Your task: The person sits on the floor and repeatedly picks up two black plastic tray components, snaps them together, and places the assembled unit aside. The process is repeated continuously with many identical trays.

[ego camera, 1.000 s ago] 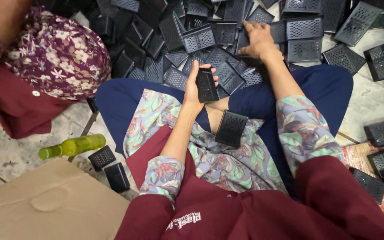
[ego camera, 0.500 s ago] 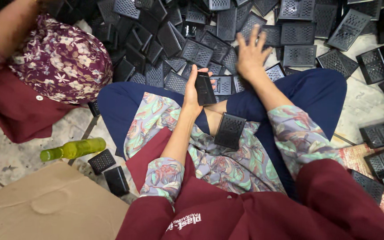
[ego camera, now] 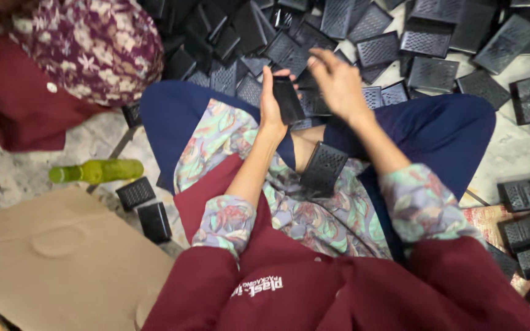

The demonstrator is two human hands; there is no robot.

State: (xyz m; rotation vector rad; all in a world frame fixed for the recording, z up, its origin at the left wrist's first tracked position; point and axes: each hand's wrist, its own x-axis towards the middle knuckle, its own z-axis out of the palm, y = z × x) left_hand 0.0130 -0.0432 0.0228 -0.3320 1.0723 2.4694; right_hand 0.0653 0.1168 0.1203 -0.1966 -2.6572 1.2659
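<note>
The left hand (ego camera: pixel 271 101) has its fingers curled round a small black plastic piece (ego camera: pixel 289 100), holding it upright above the crossed legs in blue trousers (ego camera: pixel 443 132). Just beside it, the right hand (ego camera: pixel 338 79) hovers with fingers loosely spread, gripping nothing, its fingertips blurred. A second black grille piece (ego camera: pixel 323 167) lies in the lap below. Beyond the knees spreads a heap of black grilles (ego camera: pixel 400 49). Off to the left, a green bottle (ego camera: pixel 98 171) lies near a sheet of cardboard (ego camera: pixel 56 257).
</note>
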